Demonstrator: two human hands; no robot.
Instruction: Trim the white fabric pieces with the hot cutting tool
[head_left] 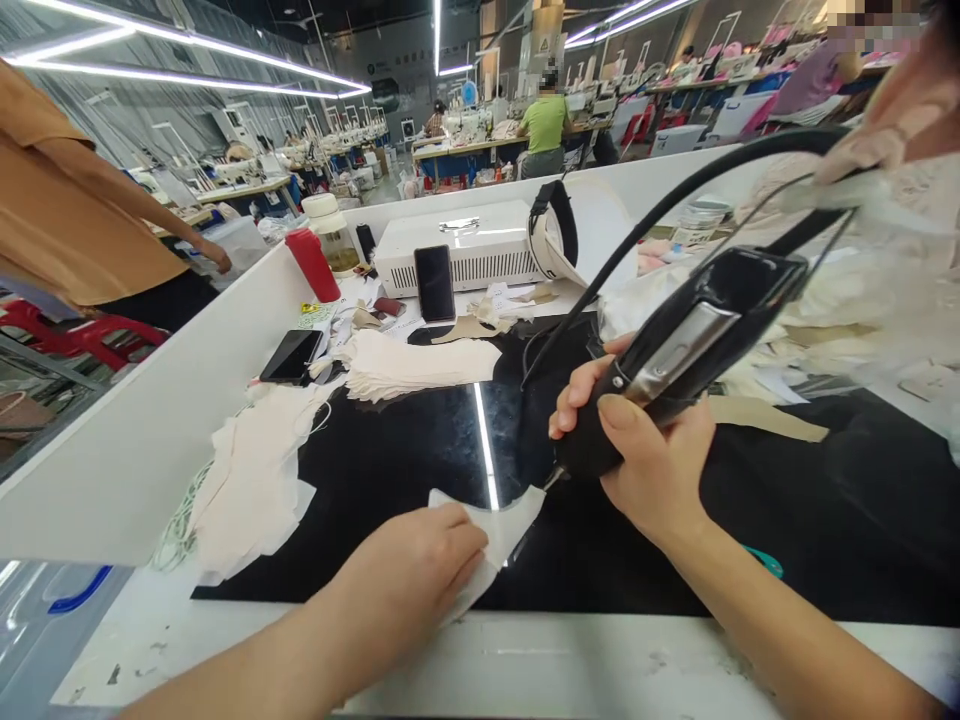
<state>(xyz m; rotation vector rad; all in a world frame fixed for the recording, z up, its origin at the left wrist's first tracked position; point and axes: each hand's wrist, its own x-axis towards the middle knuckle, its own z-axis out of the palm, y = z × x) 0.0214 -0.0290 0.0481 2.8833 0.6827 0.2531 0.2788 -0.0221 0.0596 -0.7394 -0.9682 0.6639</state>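
My right hand (652,450) is closed round a thick black corded hand tool (686,335) with a silver lever along its side. The tool slants down to the left. Its thin metal tip (553,478) meets the right end of a curved white fabric piece (517,525); whether it touches or hovers just above cannot be made out. With fingers bent, my left hand (424,560) grips the left part of that piece against the glossy black work surface (420,450). Part of the fabric is hidden under the left hand.
Pale fabric stacks lie at left (255,470) and behind (420,365). A phone (435,283) leans on a vented white box (480,245); a red bottle (313,265) stands nearby. The tool's cable (675,195) arcs overhead. A person (75,170) stands left; another person's hand (862,155) is upper right.
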